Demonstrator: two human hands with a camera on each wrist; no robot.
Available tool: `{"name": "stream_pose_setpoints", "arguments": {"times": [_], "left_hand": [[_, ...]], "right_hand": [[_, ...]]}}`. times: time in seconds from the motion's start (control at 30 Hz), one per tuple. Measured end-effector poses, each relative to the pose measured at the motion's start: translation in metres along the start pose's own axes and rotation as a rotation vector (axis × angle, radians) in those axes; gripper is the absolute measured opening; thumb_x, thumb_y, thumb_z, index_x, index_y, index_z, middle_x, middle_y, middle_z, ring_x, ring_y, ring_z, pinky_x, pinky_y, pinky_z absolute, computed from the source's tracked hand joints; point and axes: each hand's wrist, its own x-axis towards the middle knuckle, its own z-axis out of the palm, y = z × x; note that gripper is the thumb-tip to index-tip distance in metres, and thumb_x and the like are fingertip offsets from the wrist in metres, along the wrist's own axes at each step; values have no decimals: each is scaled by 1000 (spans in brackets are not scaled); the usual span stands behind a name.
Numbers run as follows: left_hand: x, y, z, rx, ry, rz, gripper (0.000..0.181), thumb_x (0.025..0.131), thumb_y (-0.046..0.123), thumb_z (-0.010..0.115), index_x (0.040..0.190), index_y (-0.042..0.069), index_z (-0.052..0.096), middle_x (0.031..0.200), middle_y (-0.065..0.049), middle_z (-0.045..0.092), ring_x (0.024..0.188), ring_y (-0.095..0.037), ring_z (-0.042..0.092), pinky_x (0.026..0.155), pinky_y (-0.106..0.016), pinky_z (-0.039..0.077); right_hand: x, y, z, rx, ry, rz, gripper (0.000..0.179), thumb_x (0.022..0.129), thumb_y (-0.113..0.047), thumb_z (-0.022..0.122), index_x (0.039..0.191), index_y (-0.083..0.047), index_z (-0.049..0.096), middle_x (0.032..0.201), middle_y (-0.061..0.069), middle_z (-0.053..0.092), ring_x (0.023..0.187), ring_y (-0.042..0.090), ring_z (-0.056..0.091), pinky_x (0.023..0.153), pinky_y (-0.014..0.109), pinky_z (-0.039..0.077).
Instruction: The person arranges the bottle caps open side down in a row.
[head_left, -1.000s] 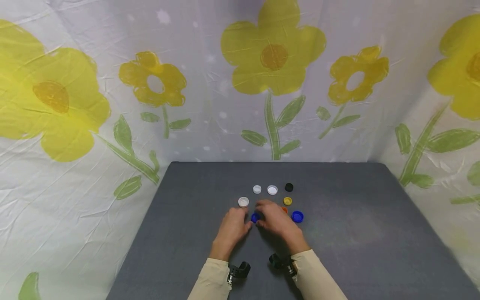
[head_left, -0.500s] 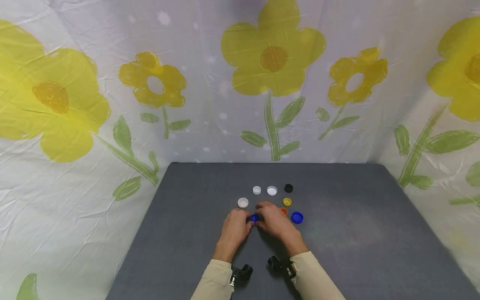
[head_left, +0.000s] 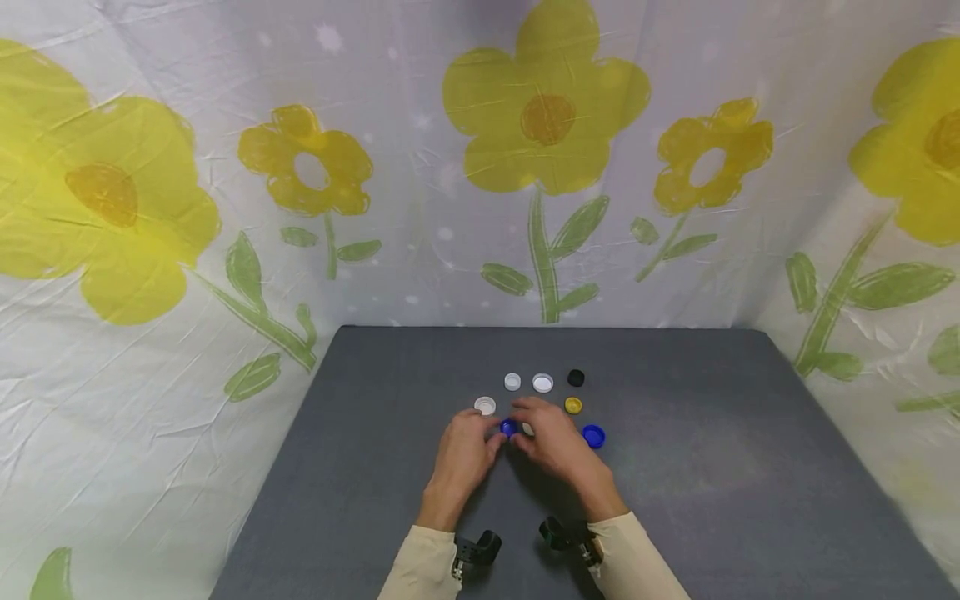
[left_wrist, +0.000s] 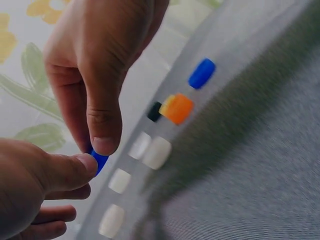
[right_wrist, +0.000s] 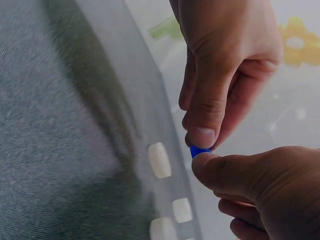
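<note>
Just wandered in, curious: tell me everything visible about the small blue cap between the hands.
The small blue cap is round and looks plastic, its hollow side seemingly facing up. The left hand and right hand pinch it from opposite sides, apparently above the dark gray table. The hands partly hide it; markings can't be made out.

White caps [head_left: 485, 406]: four. Blue caps [head_left: 508, 428]: two. Yellow cap [head_left: 573, 405]: one. Orange cap [left_wrist: 179, 109]: one. Black cap [head_left: 575, 377]: one. Nine total. Hands [head_left: 461, 452]: two. Sleeves [head_left: 422, 562]: two. Table [head_left: 720, 483]: one.
</note>
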Motion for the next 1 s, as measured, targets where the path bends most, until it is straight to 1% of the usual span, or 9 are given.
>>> {"name": "stream_pose_setpoints", "arguments": {"times": [0.17,0.33,0.5,0.6,0.67,0.73,0.83,0.9,1.0], "left_hand": [[0,5,-14,-2,20,36,20,83,23,83,101,14,80,96,-3,77,90,-22,72,79,-41,57],[-2,7,-26,-74,49,106,25,83,16,82,108,12,78,104,-3,77,95,-21,73,85,-38,58],[-5,4,-29,-161,86,191,26,84,14,82,110,14,77,107,0,77,96,-17,73,88,-35,57],[-7,2,-28,-212,116,220,24,84,13,82,108,13,78,106,0,78,94,-16,73,87,-34,57],[-7,1,-28,-240,135,224,23,84,13,81,107,12,78,104,0,78,93,-16,73,85,-34,58],[-7,2,-29,-280,145,208,21,85,13,81,106,11,78,101,-1,78,90,-16,74,84,-34,58],[-8,3,-32,-345,139,140,19,87,13,79,105,10,78,97,-1,78,87,-15,73,82,-34,59],[-9,4,-35,-404,125,61,17,88,14,78,105,9,78,95,-1,78,84,-13,73,81,-34,59],[-11,4,-38,-481,104,-83,16,90,19,77,104,11,78,93,1,77,81,-8,71,79,-31,59]], "right_hand": [[-3,-6,-10,35,30,-1,31,87,-15,79,116,-5,73,131,15,65,121,32,63,101,47,50],[-8,-9,-19,139,23,38,31,91,-18,75,118,-4,72,133,15,65,122,31,63,102,48,49],[-14,-9,-22,282,0,74,26,95,-20,70,117,-7,73,131,10,67,124,27,62,102,48,49],[-16,-10,-23,352,-22,109,25,98,-25,66,117,-11,74,131,5,68,125,24,61,102,47,49],[-17,-11,-24,388,-30,140,26,99,-29,64,117,-12,74,131,2,68,127,22,61,103,47,48],[-17,-13,-24,404,-19,169,27,100,-32,63,117,-14,74,131,-1,68,127,21,60,104,47,48],[-17,-15,-24,394,41,197,26,99,-33,64,116,-17,75,131,-3,68,126,21,61,103,47,49],[-17,-15,-23,366,105,183,24,97,-31,67,116,-18,75,131,-3,68,125,21,62,102,47,50],[-17,-16,-21,325,197,119,27,93,-24,74,119,-19,73,132,-1,67,125,20,62,102,46,50]]}}
